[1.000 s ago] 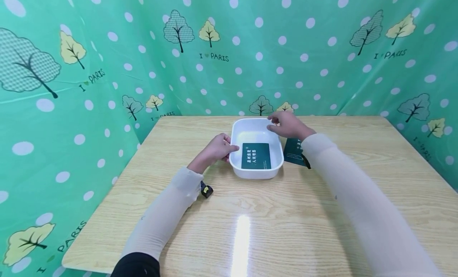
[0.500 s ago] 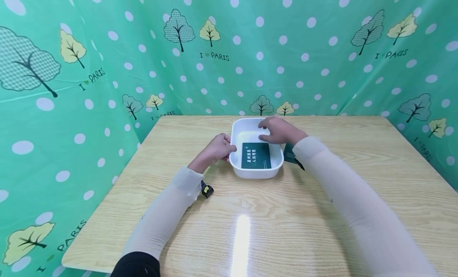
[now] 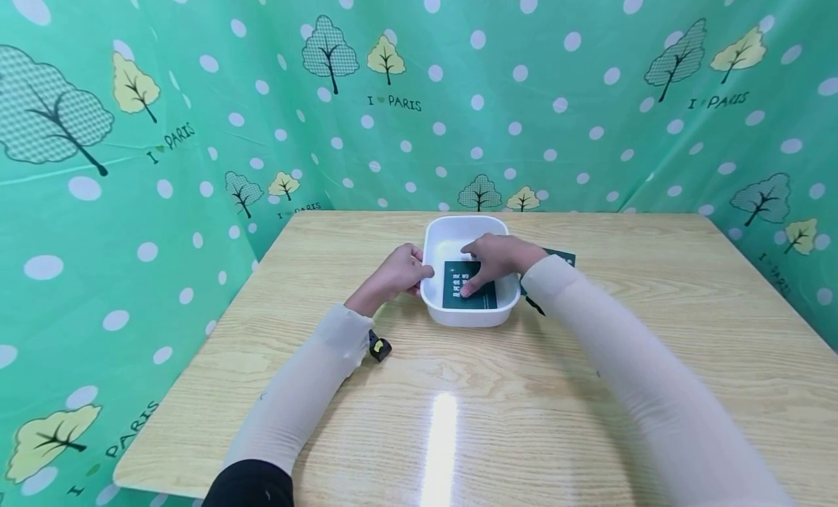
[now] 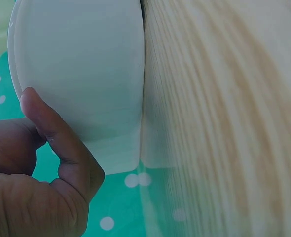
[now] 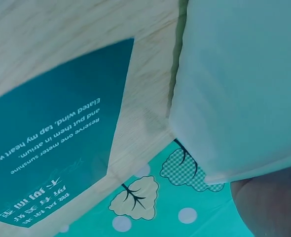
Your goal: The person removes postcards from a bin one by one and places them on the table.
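A white plastic tub (image 3: pixel 468 318) stands on the table, with a dark green booklet (image 3: pixel 453 289) lying flat inside its near half. My left hand (image 3: pixel 396 272) grips the tub's left side; in the left wrist view a fingertip (image 4: pixel 31 96) reaches the rim beside the pale tub wall (image 4: pixel 81 74). Over the tub's right rim comes my right hand (image 3: pixel 500 258), its fingers spread above the green booklet and the thumb over the printed cover. A second green booklet (image 5: pixel 61 123) lies on the table right of the tub, mostly hidden by the right forearm in the head view.
The wooden table (image 3: pixel 556 420) has its back edge close behind the tub. Green dotted curtains (image 3: pixel 419 129) surround the back and sides. A black wrist strap piece (image 3: pixel 379 347) hangs under the left sleeve.
My right hand has moved from the tub's far right rim inward and down, over the booklet inside. The left hand and tub stay put.
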Tool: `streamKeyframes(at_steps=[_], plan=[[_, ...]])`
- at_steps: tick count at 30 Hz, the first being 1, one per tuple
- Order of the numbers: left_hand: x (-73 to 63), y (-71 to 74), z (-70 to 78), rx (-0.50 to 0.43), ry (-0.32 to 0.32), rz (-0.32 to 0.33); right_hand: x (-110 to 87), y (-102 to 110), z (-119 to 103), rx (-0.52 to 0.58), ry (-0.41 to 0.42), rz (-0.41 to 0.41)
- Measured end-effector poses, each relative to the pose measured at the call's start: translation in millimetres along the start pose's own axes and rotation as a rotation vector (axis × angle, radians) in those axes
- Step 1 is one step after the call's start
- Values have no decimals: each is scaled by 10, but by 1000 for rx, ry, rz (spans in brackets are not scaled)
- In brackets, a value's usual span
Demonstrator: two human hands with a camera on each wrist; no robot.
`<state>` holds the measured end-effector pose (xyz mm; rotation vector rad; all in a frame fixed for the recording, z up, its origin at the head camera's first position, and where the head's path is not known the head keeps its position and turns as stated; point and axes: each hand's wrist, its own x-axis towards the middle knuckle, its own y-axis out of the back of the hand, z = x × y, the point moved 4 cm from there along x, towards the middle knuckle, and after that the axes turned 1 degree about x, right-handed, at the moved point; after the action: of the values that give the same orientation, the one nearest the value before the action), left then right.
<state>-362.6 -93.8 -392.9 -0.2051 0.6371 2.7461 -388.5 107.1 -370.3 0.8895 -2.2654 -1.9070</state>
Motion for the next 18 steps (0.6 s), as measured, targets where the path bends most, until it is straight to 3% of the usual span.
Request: streamKeyframes(at_steps=[7, 18], plan=[[-4, 9, 4, 7, 7, 2, 9, -34, -25, 0, -14, -30], [-4, 2, 5, -2, 7, 2, 6, -5, -44, 7, 28, 20]])
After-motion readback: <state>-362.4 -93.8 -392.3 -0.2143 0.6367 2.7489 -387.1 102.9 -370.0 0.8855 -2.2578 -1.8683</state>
